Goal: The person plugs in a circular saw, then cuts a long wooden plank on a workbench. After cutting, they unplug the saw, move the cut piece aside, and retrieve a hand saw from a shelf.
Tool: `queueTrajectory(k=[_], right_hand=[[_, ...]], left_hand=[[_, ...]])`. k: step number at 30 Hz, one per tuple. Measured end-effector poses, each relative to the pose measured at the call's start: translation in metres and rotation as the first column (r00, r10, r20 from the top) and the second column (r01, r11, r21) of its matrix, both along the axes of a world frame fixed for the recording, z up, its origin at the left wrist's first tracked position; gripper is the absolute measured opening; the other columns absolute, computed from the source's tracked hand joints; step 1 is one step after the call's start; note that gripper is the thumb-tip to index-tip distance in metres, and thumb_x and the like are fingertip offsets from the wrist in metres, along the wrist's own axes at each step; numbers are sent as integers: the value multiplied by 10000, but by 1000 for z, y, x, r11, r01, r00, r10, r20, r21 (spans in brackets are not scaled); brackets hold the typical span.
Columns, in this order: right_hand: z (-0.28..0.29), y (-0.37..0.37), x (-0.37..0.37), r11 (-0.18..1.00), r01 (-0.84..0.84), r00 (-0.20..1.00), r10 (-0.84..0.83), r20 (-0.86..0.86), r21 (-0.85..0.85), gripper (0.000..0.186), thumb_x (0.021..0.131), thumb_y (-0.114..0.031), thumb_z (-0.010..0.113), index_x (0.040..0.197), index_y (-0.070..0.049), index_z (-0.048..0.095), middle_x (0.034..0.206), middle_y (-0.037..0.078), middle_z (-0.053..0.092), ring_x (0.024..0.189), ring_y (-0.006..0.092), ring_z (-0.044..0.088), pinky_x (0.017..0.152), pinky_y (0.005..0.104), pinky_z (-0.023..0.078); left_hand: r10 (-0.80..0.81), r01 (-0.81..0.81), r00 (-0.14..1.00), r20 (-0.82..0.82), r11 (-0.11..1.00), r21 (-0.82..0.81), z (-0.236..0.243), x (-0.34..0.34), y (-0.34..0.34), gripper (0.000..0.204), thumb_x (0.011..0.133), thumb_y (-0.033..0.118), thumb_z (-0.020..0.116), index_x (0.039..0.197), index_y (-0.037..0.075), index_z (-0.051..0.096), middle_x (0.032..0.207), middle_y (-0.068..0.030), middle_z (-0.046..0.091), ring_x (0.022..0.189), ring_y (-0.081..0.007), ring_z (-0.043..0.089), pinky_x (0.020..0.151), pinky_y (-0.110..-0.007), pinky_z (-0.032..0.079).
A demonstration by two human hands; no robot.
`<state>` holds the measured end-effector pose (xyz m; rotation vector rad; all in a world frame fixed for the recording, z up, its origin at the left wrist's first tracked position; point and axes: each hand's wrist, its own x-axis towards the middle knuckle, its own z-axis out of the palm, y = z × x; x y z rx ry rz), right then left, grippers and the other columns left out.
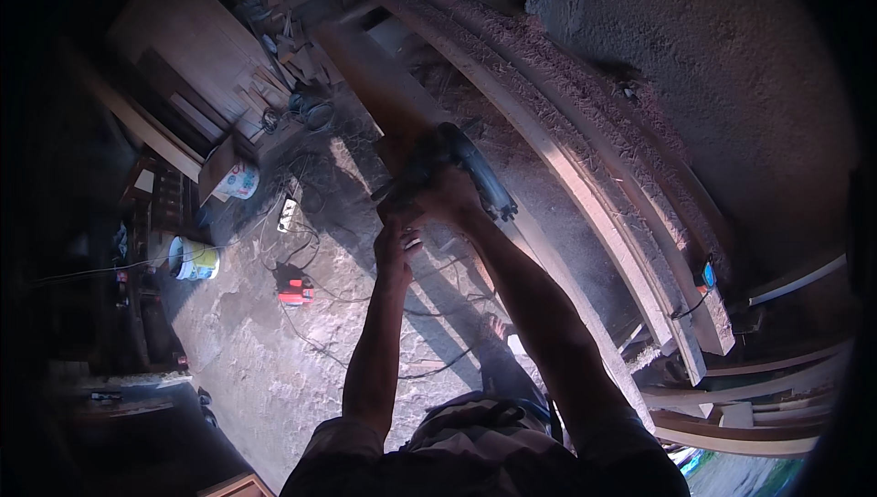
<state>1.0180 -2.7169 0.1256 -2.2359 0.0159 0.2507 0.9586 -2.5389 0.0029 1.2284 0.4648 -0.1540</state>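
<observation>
Brown board (pixel 365 68): slants up and left from the tool, well ahead of the body; blurred along much of its visible stretch.
Dark power tool (pixel 448 154): sits at the near end of that visible stretch, right under the working grip; too shadowed to make out blade or base, so exact type uncertain.
Right hand (pixel 454 194): wrapped over the tool body from behind, arm nearly straight.
Left hand (pixel 395 246): just below the tool, fingers partly curled; can't tell whether pinching an edge or merely resting near it.
Grip: better with both palms firmly on the tool, left fingers well away from the underside.
Feed: go slow and even, base flat to the wood, no twisting; ease pressure toward the end of each pass.
Stance: bend elbows a little for control; mind the bare foot (pixel 496 325) below, keep well out of line with the tool.
Cords (pixel 422 375): loop loosely over the floor; route behind, never across the path.
Long planks (pixel 585 159): lie side by side at right, strewn with shavings; avoid bumping while steering.
Power strip (pixel 287 215): on the floor at left; watch for a tug on the line.
</observation>
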Motion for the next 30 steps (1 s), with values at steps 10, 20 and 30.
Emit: queueTrajectory(k=[10,20,30], right_hand=[[-10,18,45,1000,-3,1000,3,-25,1,502,831,-352,635,1234,-54,617,1061,278,697,1052,425,671,904,501,552],[-14,34,83,999,21,1000,-21,-21,34,444,764,-268,657,1102,20,674,1013,271,705,1015,391,691,871,480,570],[6,48,120,999,5,996,0,-90,49,482,773,-216,643,1190,27,631,1068,281,697,1033,382,695,871,458,582]], left_hand=[[54,-55,998,-24,998,-15,4,40,10,528,962,508,618,1253,70,569,1022,-69,592,941,-216,628,784,-413,545],[36,-36,998,-56,999,-8,16,82,23,608,947,547,615,1308,65,523,1115,-66,559,1036,-238,567,959,-494,449],[37,-38,998,-57,999,-13,8,122,44,648,950,552,598,1356,59,485,1165,-77,527,1078,-271,551,1011,-544,418]])
